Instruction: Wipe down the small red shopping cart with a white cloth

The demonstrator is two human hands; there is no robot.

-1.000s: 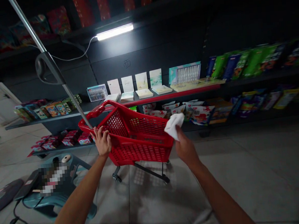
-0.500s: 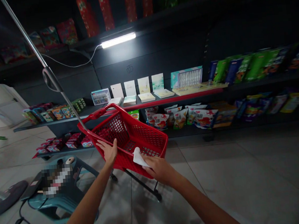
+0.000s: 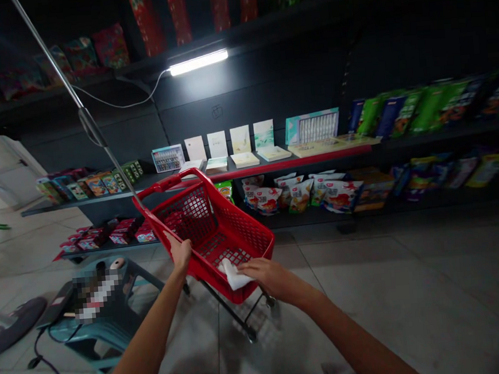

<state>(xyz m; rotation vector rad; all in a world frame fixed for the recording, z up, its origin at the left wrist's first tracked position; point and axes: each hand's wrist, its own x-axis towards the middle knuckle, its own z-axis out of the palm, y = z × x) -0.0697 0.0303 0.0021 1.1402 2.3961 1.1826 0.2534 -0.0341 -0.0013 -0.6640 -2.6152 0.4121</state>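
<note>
A red plastic shopping cart [image 3: 246, 230] stands on the floor ahead of me, its basket open at the top. My left hand [image 3: 180, 253] grips the near side rim, close to the handle end. Farther right along the same side, my right hand [image 3: 265, 273] presses a folded white cloth [image 3: 236, 277] against the rim, fingers stretched over it. The cloth drapes partly over the basket's edge. Nothing else shows inside the basket.
A metal pole [image 3: 61, 75] slants up from behind the cart's handle. To the left is a blue-green plastic stool [image 3: 109, 330] with blurred items and a cable. Behind stand shelves [image 3: 282, 165] with booklets, snack bags [image 3: 302, 194] and boxes, under a tube light [image 3: 199, 62].
The cart's far-right end has swung slightly toward me and left. My left hand's fingers, spread earlier, are now around the rim. The cloth has shifted down slightly with my right hand.
</note>
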